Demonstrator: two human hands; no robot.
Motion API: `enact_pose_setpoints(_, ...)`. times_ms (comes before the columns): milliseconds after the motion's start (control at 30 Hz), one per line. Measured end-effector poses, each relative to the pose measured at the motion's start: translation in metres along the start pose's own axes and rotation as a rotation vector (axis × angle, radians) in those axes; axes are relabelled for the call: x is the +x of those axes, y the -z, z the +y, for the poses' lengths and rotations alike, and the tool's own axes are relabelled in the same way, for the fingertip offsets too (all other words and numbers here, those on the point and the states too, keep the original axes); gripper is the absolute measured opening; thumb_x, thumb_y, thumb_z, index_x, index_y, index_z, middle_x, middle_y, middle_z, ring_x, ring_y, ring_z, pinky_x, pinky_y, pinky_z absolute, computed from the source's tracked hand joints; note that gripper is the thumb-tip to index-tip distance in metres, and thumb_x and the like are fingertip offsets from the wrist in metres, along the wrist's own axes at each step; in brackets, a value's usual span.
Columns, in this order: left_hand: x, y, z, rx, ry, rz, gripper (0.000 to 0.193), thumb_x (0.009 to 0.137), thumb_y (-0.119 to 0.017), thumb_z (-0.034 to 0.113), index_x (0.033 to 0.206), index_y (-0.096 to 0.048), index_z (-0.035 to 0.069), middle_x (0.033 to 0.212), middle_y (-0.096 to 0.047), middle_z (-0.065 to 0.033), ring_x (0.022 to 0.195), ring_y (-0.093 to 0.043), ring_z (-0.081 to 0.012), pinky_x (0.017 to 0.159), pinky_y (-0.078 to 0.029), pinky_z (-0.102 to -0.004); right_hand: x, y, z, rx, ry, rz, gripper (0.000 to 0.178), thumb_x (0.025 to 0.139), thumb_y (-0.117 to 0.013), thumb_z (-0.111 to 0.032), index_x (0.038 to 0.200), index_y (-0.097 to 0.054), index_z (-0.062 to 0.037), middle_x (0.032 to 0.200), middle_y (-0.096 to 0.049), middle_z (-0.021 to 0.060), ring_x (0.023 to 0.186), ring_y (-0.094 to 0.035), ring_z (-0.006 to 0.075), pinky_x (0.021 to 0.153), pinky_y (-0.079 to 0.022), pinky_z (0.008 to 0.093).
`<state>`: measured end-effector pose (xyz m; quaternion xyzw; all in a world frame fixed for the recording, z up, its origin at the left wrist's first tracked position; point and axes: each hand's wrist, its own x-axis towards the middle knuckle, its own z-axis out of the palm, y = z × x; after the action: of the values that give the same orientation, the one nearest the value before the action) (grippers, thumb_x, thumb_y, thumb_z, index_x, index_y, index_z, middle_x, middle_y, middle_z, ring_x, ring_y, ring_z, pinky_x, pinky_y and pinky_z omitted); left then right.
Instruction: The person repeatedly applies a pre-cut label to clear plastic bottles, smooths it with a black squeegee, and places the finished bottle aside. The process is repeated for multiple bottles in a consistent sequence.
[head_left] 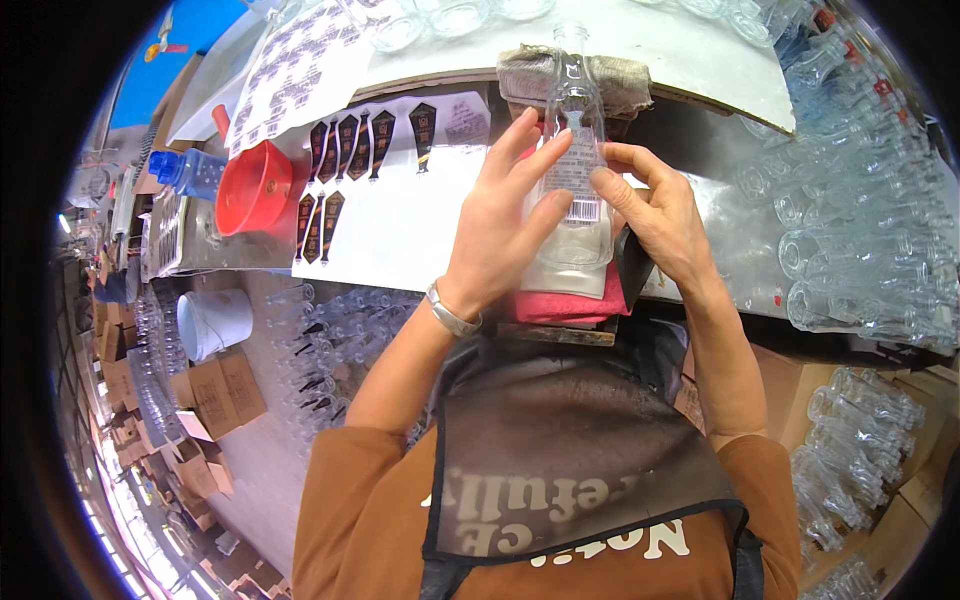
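1. A clear glass bottle (590, 250) lies on a padded rest in front of the person's chest, its neck pointing away and its base toward the body, probably so that its printed face stays uppermost and easy to reach.
2. A rolled cloth (630, 88) lies by the neck end and a pink cloth (570, 306) by the base end; this padding likely stops the glass from rolling or knocking.
3. The left hand (490, 215) is spread, its fingers and thumb apart over the bottle's left side, clasping nothing.
4. The right hand (665, 215) is bent at the bottle's right side, thumb and forefinger against the glass, perhaps to steady it; whether it grips or only presses, I cannot tell.
5. A white sheet (390, 240) with dark labels (382, 140) lies left of the bottle, seemingly within easy reach of the left hand.
6. A red bowl (232, 212) stands beyond the sheet's left edge, near a blue-capped container (205, 172).
7. More glass bottles (860, 245) lie stacked at the right, apparently grouped to save space.
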<state>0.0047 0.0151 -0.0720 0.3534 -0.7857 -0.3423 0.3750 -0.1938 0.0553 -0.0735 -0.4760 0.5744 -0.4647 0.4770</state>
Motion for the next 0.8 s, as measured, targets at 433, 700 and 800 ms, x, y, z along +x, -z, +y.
enact_pose_setpoints(433,-0.0026,-0.0008,-0.0018,-0.024,-0.029,-0.002,0.054,0.088,-0.07,0.01,0.14,-0.058,0.007,0.152,-0.043,-0.0237,0.139,-0.047,-0.0363,0.112,-0.041,-0.0407,-0.001,0.0055,0.0015,0.082,-0.049,-0.084,0.056,0.091,-0.074,-0.027,0.131,-0.058,0.0076,0.121,-0.066,0.0129,0.095,-0.067,0.0149,0.081,-0.053,0.0272)
enact_pose_setpoints(700,-0.0035,-0.001,0.0004,-0.04,0.0,-0.017,0.051,0.093,-0.068,0.017,0.142,-0.057,0.008,0.154,-0.044,-0.0184,0.143,-0.042,-0.0316,0.116,-0.034,-0.0422,-0.0012,0.0051,0.0042,0.11,-0.039,-0.082,0.056,0.091,-0.075,-0.027,0.132,-0.057,0.0077,0.119,-0.066,0.0127,0.096,-0.067,0.0156,0.08,-0.053,0.0272)
enact_pose_setpoints(800,-0.0034,-0.0011,0.0003,-0.037,-0.001,-0.016,0.051,0.093,-0.069,0.018,0.142,-0.058,0.009,0.154,-0.044,-0.0181,0.143,-0.042,-0.0316,0.116,-0.034,-0.0422,-0.0013,0.0046,0.002,0.094,-0.044,-0.084,0.054,0.092,-0.074,-0.026,0.132,-0.057,0.0074,0.12,-0.066,0.0128,0.098,-0.068,0.0157,0.081,-0.054,0.0278)
